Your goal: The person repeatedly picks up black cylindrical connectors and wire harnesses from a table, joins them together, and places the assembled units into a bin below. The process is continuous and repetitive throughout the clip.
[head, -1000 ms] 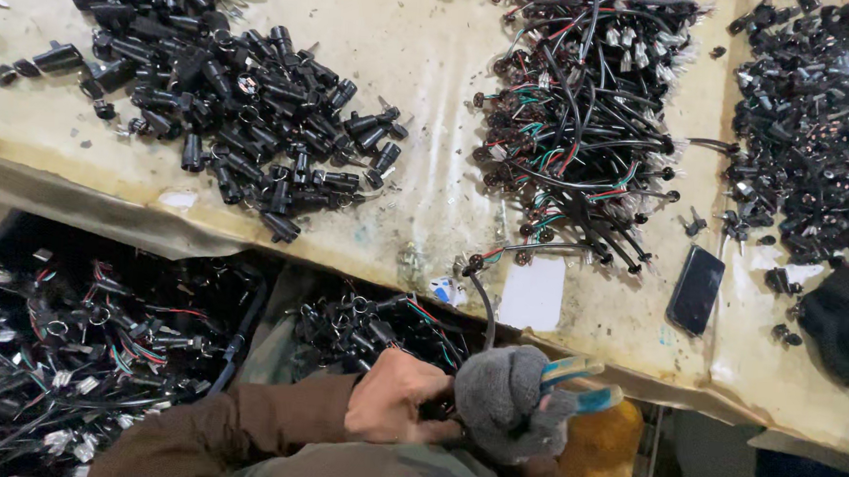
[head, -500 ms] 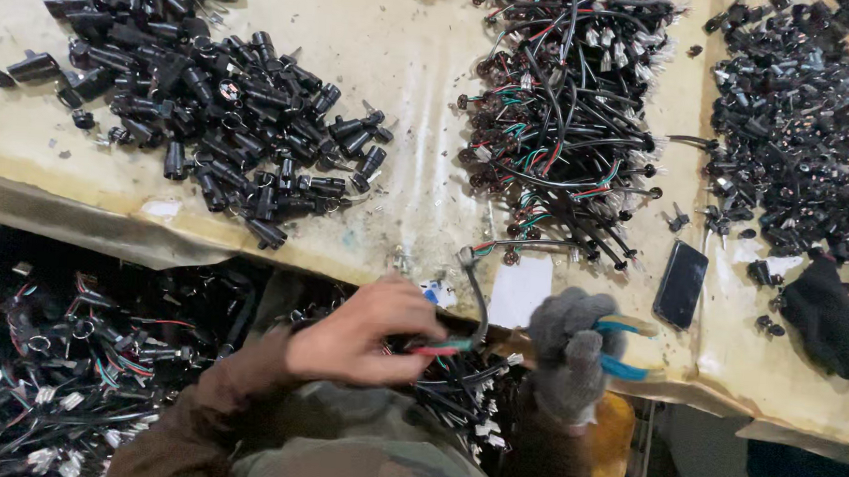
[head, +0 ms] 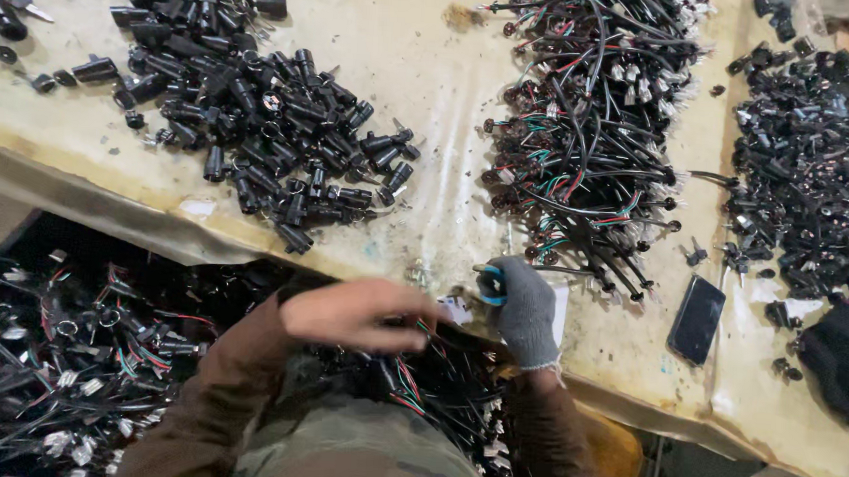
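Head camera, looking down: a worker's bare left hand [head: 358,314] hovers at the near edge of a worn, cream-coloured counter [head: 433,84], its fingers [head: 417,337] pinched together on a thin bundle of red, green and black wires [head: 407,378] that trails down toward the lap. The right hand [head: 524,310], in a grey knitted glove, rests on the counter's edge just beside it, fingers curled tight around a small cutting tool with blue handles [head: 489,283]. Both sleeves are brown.

Directly beyond the gloved hand lies a tangled heap of black cables with coloured leads and white plugs [head: 585,131]. To the left, a pile of short black plastic cylindrical connectors [head: 257,114] spreads across the counter; to the right sits another mound of small black parts [head: 815,172]. A dark smartphone [head: 696,319] lies face up near the right-hand mound. Below the counter's edge, on the worker's left, a dark bin of more wired pieces [head: 60,355] fills the lower corner.
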